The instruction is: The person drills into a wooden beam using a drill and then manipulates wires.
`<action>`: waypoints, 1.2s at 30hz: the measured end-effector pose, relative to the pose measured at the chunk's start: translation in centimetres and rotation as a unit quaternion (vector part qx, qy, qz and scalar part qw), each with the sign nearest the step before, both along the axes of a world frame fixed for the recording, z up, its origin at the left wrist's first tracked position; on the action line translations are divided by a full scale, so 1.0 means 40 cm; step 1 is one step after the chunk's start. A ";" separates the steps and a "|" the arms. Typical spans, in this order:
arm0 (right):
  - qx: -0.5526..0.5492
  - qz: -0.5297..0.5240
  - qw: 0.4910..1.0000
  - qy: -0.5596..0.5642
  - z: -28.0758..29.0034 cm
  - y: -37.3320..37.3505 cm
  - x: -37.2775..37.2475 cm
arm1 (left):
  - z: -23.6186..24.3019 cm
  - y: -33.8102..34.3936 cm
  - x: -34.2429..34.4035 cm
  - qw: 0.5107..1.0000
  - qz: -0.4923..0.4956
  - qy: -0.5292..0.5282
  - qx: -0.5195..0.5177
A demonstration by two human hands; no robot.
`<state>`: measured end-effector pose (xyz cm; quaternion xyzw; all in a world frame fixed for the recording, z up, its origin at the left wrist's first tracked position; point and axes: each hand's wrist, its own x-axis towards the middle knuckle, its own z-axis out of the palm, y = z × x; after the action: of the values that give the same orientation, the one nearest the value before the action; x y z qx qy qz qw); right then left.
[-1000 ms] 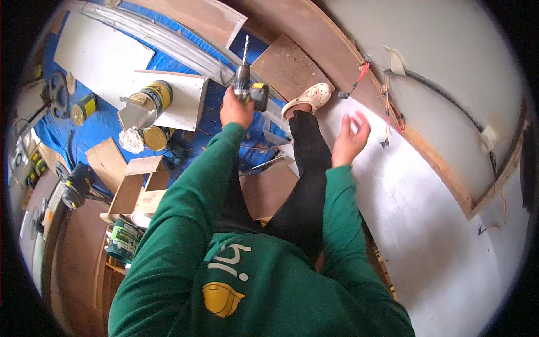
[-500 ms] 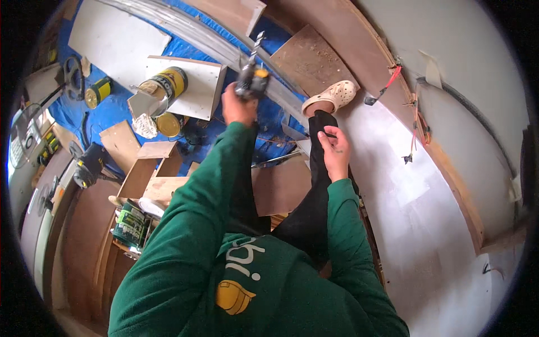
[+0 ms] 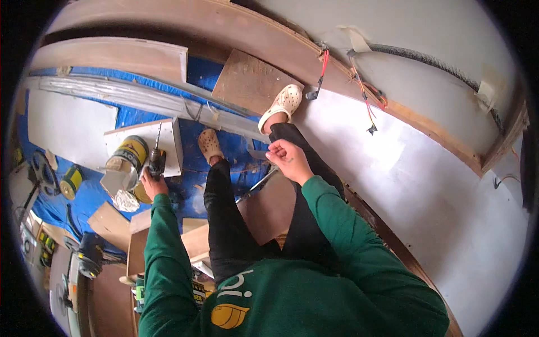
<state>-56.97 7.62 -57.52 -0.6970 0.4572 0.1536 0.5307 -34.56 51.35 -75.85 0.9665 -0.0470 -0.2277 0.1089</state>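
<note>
1. Blue sheeting (image 3: 205, 73) covers much of the floor, and a pale panel (image 3: 387, 157) lies between 1 and 2 o'clock. Read 12 o'clock as straight ahead of the wearer's chest.
2. Right hand (image 3: 291, 159): positioned at 12 o'clock, over the right leg. Fingers are bent, with the thumb close to them and little gap between. Whether a small item is pinched there cannot be told.
3. Left hand (image 3: 154, 182): positioned at 10 o'clock, wrapped around the lower part of a drill (image 3: 156, 163).
4. Drill: located at 10 o'clock, its bit (image 3: 158, 136) pointing toward 12 o'clock. Contact with the white box (image 3: 172, 143) behind it cannot be confirmed.
5. Handling (judgement): expect a fairly heavy, stiff tool with a hard casing, slightly slippery if dusty. Grip the handle fully. Keep fingers off the bit; its edges may be sharp, and it is the part likeliest to snap under side load.
6. Yellow can (image 3: 133, 150): just beside the drill, toward 10 o'clock.
7. Farther out, a brown board (image 3: 250, 78) lies at 12 o'clock, by the right clog (image 3: 287, 100). Red wires (image 3: 324, 63) hang near 1 o'clock.
</note>
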 end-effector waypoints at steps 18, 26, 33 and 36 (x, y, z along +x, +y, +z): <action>0.013 -0.042 0.996 -0.077 -0.006 0.038 0.039 | 0.070 0.093 0.016 0.980 0.083 0.092 0.155; -0.240 -0.226 0.928 -0.176 0.016 -0.117 0.117 | 0.329 -0.311 -0.017 0.987 -0.129 -0.022 -0.093; -0.321 -0.266 0.899 -0.133 0.087 -0.270 0.178 | 0.496 -1.066 0.015 0.882 -0.108 0.201 -0.411; -0.360 -0.220 0.901 -0.096 0.176 -0.327 0.200 | 0.453 -1.288 -0.009 0.878 -0.127 0.267 -0.376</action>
<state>-48.95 -5.44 -50.47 -0.7334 0.5703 -0.2098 0.3049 -34.90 -0.19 -57.75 0.7409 -0.2201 -0.4545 0.4427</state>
